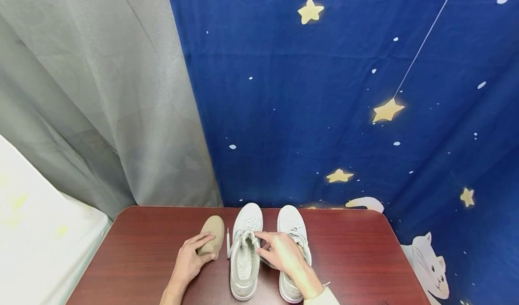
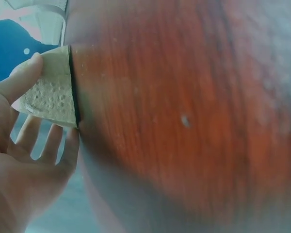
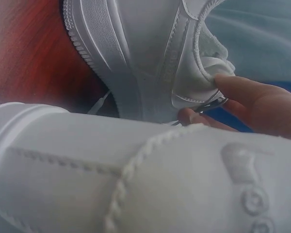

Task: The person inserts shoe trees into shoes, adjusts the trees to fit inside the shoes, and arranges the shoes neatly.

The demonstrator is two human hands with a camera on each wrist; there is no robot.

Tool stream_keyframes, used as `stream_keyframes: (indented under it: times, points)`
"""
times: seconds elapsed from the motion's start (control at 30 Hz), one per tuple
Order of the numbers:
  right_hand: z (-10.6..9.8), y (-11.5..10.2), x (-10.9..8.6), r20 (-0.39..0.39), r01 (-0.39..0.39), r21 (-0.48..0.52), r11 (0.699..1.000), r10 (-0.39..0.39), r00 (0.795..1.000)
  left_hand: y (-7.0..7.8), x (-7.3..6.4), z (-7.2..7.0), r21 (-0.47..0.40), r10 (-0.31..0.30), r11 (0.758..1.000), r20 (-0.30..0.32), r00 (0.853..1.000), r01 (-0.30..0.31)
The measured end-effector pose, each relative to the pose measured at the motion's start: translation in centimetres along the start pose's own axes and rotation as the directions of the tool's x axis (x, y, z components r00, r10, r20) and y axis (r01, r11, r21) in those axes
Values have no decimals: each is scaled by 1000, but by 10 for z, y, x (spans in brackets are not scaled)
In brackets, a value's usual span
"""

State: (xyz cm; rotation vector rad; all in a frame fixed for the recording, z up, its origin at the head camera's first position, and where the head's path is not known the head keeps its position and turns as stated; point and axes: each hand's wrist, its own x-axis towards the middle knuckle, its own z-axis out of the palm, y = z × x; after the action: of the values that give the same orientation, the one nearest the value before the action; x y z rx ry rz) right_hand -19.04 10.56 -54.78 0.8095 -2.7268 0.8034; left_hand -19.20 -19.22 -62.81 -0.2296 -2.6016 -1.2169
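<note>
Two white sneakers stand side by side with their toes away from me: the left sneaker (image 1: 242, 287) and the right sneaker (image 1: 289, 217). My left hand (image 1: 189, 259) holds a tan, shoe-shaped insert (image 1: 215, 227) left of them, thumb on one edge and fingers on the other. In the left wrist view, this insert (image 2: 53, 92) looks rough like moulded pulp. Reaching across the right sneaker, my right hand (image 1: 284, 253) pinches the left sneaker's tongue near its laces. The right wrist view shows the thumb on the tongue (image 3: 219, 65) and fingertips by the laces.
A reddish-brown table (image 1: 348, 251) carries everything. A loose lace end (image 1: 228, 242) lies between the insert and the left sneaker. Behind the table hang a grey curtain (image 1: 162, 161) and a blue starry curtain (image 1: 284, 116). White fabric (image 1: 32, 251) is at the left.
</note>
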Motion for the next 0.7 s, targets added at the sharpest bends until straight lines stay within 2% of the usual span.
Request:
stream_keyframes:
  times: [0.37, 0.7]
  points:
    - [1, -1, -1, 3, -33, 6, 999, 33, 999, 1, 0, 3, 45, 15, 999, -43, 999, -13]
    - [4, 1, 0, -9, -53, 11, 999, 53, 999, 0, 2, 3, 39, -16, 999, -68, 998, 19]
